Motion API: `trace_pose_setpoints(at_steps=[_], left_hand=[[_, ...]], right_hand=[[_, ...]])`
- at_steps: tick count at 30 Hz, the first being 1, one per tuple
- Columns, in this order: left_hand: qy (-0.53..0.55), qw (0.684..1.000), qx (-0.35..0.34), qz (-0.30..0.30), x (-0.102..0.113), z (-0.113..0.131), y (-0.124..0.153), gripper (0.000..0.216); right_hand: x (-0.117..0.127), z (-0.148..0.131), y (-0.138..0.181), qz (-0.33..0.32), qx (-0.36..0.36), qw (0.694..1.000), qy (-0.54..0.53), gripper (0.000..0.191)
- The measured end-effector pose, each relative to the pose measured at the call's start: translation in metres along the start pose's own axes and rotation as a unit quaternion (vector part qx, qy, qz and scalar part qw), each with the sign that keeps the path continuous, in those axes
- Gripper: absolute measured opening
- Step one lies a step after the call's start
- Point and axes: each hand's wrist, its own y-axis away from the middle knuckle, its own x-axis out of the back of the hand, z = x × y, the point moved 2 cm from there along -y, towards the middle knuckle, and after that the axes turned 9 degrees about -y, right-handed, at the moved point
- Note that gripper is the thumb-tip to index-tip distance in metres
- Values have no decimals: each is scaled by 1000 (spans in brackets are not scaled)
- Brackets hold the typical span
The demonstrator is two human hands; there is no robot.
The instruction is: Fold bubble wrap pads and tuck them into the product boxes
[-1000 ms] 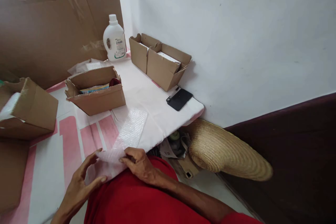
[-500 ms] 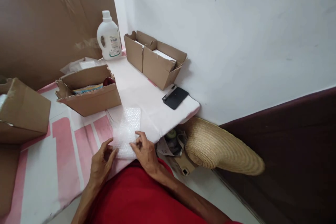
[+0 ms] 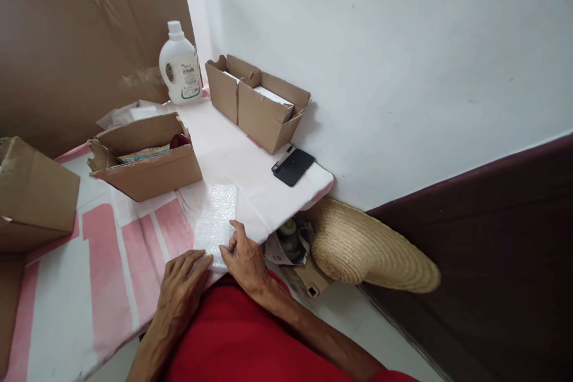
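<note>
Left box (image 3: 47, 191), first of three on desk (image 3: 224, 146): contents hidden. Middle box (image 3: 152, 176): one packet (image 3: 144, 154), one dark-red item (image 3: 179, 141). One white bottle (image 3: 181, 71), far. Left hand (image 3: 181, 280) on one bubble-wrap piece (image 3: 216, 215), clear, flat, at near edge; right hand (image 3: 244, 259), fingers bent, at its right side. Either gripping: cannot tell. Right box (image 3: 259, 116): white contents (image 3: 274, 96).

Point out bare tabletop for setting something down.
Free: pink-and-white cloth between left-edge brown cardboard and the left hand; its white stretch between the clear bubble wrap and flat black rectangular object.

Crowded: near edge, where right hand and left meet the wrap; back corner, white plastic jug beside long brown open cardboard box.
</note>
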Motion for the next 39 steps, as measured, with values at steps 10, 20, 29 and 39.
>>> trace_pose_setpoints(at_steps=[10,20,29,39], left_hand=[[49,998,-7,-33,6,-5,-5,33],[114,991,62,38,20,-14,-90,25],[68,997,32,26,-15,9,-68,47],[-27,994,13,-106,-60,23,-35,58]], right_hand=[[48,0,-21,-159,245,954,70,49],[36,16,-14,-53,69,993,-79,11],[30,20,-27,25,-17,991,-130,25],[37,-4,-41,39,165,980,102,37]])
